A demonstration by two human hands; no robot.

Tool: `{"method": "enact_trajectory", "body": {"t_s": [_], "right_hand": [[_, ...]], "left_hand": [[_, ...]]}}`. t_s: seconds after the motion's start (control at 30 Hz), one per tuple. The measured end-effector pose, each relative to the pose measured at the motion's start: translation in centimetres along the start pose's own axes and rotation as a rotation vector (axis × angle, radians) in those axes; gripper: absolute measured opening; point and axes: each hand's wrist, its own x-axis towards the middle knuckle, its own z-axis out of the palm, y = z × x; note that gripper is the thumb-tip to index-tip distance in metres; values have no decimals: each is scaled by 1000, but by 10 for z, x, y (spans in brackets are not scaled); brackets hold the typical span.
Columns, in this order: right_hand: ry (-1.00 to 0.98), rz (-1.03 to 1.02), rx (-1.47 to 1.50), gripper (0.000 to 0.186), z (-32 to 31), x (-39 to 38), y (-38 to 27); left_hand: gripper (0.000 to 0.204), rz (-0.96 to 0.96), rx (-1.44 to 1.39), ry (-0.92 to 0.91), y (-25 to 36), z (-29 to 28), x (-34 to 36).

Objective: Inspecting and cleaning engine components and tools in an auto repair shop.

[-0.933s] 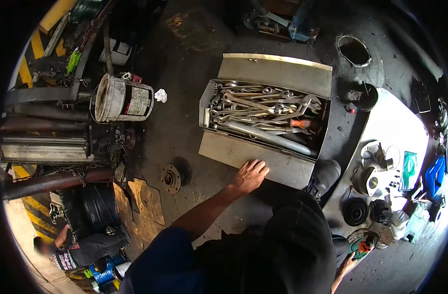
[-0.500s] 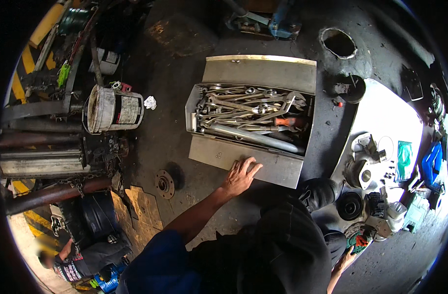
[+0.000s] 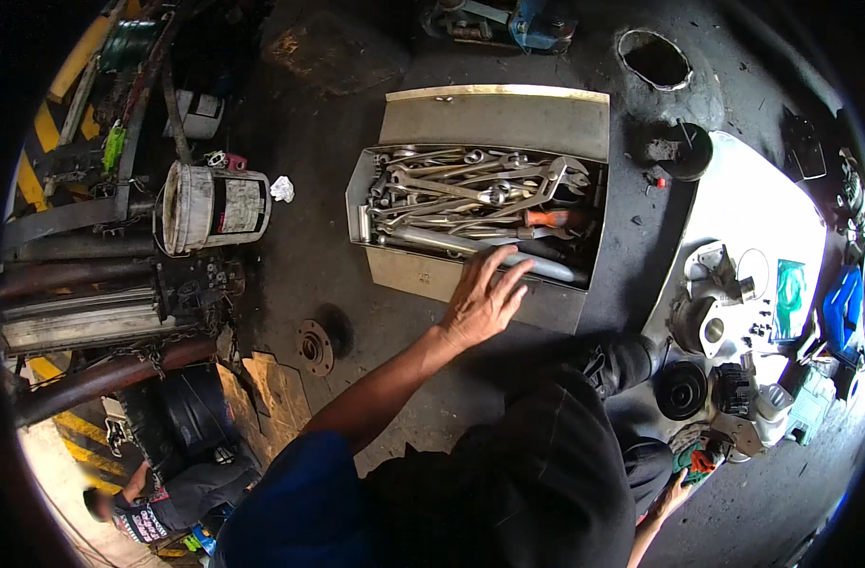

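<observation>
An open metal toolbox (image 3: 376, 265) holds wrenches, pliers, an orange-handled tool (image 3: 548, 219) and a long grey pipe (image 3: 551, 270). My left hand (image 3: 485, 301) reaches over its front edge beside the pipe, fingers spread and bent; whether they touch it I cannot tell. Low on the right, beyond my dark-clothed knee, my right hand (image 3: 675, 494) is closed on a green and orange bundle that looks like cloth (image 3: 696, 464).
Metal housings (image 3: 707, 325) and parts lie on a white sheet (image 3: 735, 189). Also around me are a floor hole (image 3: 654, 59), a grimy bucket (image 3: 215, 208), a flanged part (image 3: 315, 346) and pipework (image 3: 92, 379). Another person (image 3: 182, 502) sits at the lower left.
My left hand has moved up from the front lid to the toolbox's front edge, its fingers now more spread. My right hand stays at the bundle. The view has shifted slightly.
</observation>
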Motion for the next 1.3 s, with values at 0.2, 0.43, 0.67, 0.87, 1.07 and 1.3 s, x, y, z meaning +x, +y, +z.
{"method": "enact_trajectory", "body": {"t_s": [0.2, 0.43, 0.67, 0.87, 1.07, 1.3], "right_hand": [[56, -88, 225, 42, 5, -27, -33], [-51, 111, 261, 46, -4, -38, -75], [29, -28, 357, 25, 5, -36, -57], [46, 46, 244, 27, 4, -28, -42], [30, 92, 280, 28, 9, -20, -29], [27, 121, 252, 34, 0, -3, 5]], "left_hand": [[51, 62, 197, -228, -33, -5, 15], [41, 46, 143, -574, -56, -45, 39], [40, -86, -55, -484, -75, -91, 71], [40, -77, 64, -213, -100, -88, 131], [43, -103, 97, -121, -144, -47, 174], [44, -85, 104, -252, -153, -24, 178]]}}
